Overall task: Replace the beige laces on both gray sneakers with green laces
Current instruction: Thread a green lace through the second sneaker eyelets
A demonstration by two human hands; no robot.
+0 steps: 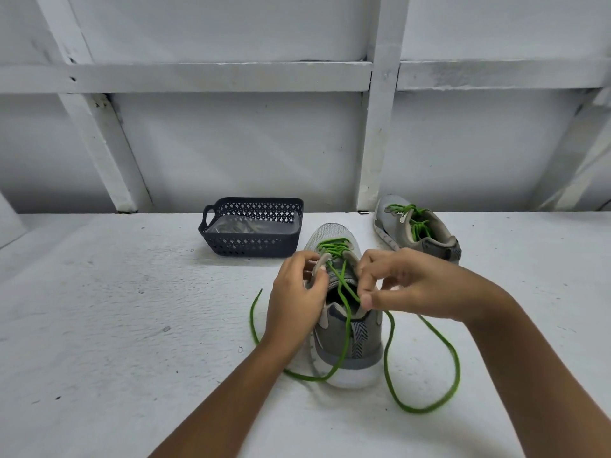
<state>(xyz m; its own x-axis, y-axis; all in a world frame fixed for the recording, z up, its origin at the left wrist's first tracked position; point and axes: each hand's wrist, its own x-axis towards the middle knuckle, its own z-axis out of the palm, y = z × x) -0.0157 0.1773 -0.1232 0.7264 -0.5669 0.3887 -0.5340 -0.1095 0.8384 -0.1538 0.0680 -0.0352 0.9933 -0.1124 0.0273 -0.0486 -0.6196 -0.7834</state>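
A gray sneaker (347, 345) stands in front of me on the white table, toe pointing away. A green lace (426, 408) crosses its lower eyelets, and its two long ends trail over the heel and loop on the table. My left hand (296, 302) grips the sneaker's left eyelet flap. My right hand (400, 284) pinches the green lace at the right side of the tongue. A second gray sneaker (420, 231) with a green lace through its eyelets sits at the back right.
A dark blue perforated basket (251, 246) stands behind the near sneaker to the left, with pale laces lying inside. A white wall with beams rises right behind the table (115, 325).
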